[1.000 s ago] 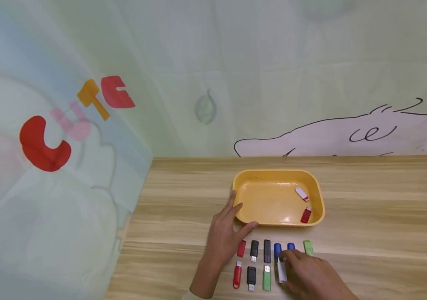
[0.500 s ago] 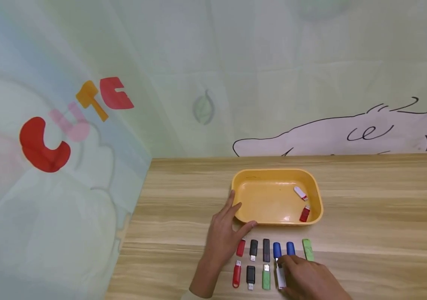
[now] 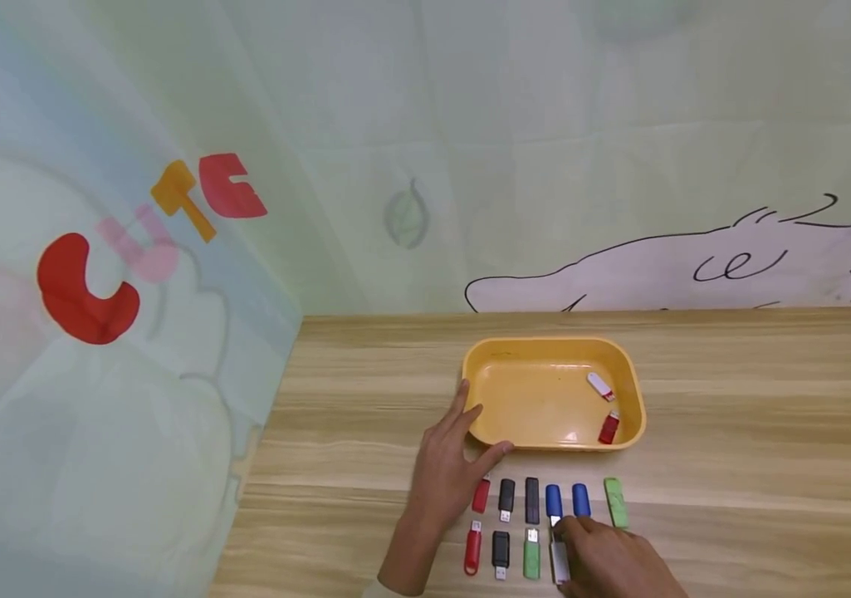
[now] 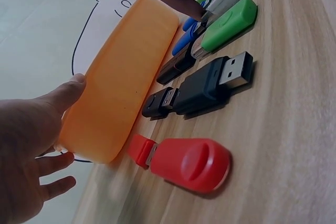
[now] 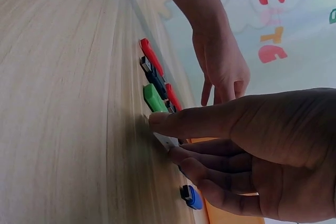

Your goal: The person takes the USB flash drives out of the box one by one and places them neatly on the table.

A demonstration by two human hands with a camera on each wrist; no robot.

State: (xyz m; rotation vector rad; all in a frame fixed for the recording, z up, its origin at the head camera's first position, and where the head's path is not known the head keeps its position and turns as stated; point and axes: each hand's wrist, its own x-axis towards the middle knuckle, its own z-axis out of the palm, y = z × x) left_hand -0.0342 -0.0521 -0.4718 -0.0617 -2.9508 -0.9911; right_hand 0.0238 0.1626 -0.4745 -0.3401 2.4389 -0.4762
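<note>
My right hand [image 3: 612, 558] pinches a white USB flash drive [image 3: 559, 563] between thumb and fingertips at the front row's right end. The drive is low over the table in the right wrist view; whether it touches the wood I cannot tell. It lies right of a green USB flash drive [image 3: 531, 554] and just in front of a blue one [image 3: 554, 500]. My left hand [image 3: 449, 473] rests with spread fingers at the near left corner of a yellow tray [image 3: 522, 446]. Inside the tray are a white-and-red flash drive [image 3: 600, 387] and a dark red one [image 3: 608, 428].
Flash drives stand in two rows before the tray. The back row holds red [image 3: 481, 496], black [image 3: 506, 498], dark [image 3: 532, 501], blue and green drives. In front lie a red drive [image 3: 473, 549] and a black drive [image 3: 501, 554]. A printed curtain [image 3: 365, 249] backs the table.
My right hand has shifted slightly toward the table's front with the white flash drive, uncovering more of the second blue drive and the back green one. My left hand stays at the tray.
</note>
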